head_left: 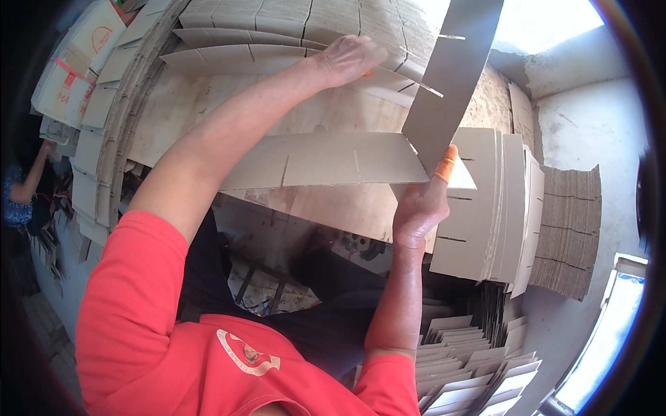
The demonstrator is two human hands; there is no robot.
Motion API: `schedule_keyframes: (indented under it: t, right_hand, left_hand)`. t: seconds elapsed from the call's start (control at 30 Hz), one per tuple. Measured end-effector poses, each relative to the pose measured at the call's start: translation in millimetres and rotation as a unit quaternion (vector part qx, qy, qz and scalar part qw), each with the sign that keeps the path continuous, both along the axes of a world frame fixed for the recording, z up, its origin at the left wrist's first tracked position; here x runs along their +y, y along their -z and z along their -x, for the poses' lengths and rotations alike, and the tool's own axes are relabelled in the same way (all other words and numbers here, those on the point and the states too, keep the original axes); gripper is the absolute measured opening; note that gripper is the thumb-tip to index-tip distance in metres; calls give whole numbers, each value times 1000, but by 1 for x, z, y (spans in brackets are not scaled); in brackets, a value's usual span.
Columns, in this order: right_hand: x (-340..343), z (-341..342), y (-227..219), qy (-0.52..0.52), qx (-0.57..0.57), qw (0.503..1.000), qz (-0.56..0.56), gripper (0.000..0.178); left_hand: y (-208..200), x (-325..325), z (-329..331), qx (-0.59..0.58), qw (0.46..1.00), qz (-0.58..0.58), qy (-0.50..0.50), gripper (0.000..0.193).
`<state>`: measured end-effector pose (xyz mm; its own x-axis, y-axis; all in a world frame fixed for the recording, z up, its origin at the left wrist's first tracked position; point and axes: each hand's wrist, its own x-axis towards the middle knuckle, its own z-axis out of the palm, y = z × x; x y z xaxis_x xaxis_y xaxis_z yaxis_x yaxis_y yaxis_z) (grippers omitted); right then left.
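Observation:
My right hand (422,208) is closed on the lower end of a long slotted cardboard strip (454,76), which slants up and away. An orange finger cover shows on one fingertip. A second slotted strip (326,159) lies crosswise to the left and meets the first just above that hand; whether their slots interlock, I cannot tell. Farther back, my left hand (350,59) has its fingers curled at the front strip (239,61) of a large stack, with a bit of orange at one fingertip. Its finger ends are slightly blurred, and it appears to pinch that strip.
A pale wooden board (312,208) spans the work area. Slotted cardboard sheets (468,229) stand at its right, beside a bundled stack (569,229). More pieces (472,360) are piled low at right. Tall stacks (104,132) line the left, where another person's arm (31,177) shows.

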<state>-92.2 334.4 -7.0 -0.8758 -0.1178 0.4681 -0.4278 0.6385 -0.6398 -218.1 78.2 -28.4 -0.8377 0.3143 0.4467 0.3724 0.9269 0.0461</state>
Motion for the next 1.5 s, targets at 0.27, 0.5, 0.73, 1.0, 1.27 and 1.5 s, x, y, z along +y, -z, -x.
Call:
schedule_keyframes:
  t: [0.27, 0.5, 0.73, 1.0, 1.27, 1.5]
  right_hand:
    - [1, 1, 0, -8, 13, 1000, -9, 61]
    - [1, 3, 4, 7, 28, 998, -52, 74]
    - [1, 4, 6, -21, 63, 995, -69, 80]
    - [10, 2, 8, -4, 39, 994, -103, 77]
    - [23, 8, 35, 9, -21, 990, -142, 74]
    - [18, -12, 7, -24, 75, 993, -89, 77]
  left_hand:
    - [-1, 8, -1, -60, 985, -163, -12, 34]
    - [5, 10, -2, -4, 979, -184, 83, 44]
    - [-5, 12, -5, -69, 994, -72, 36, 8]
    - [-27, 31, -26, -20, 991, -104, 76, 2]
    - [-53, 51, -57, -1, 962, -208, 178, 18]
    - [-94, 13, -23, -160, 969, -186, -4, 58]
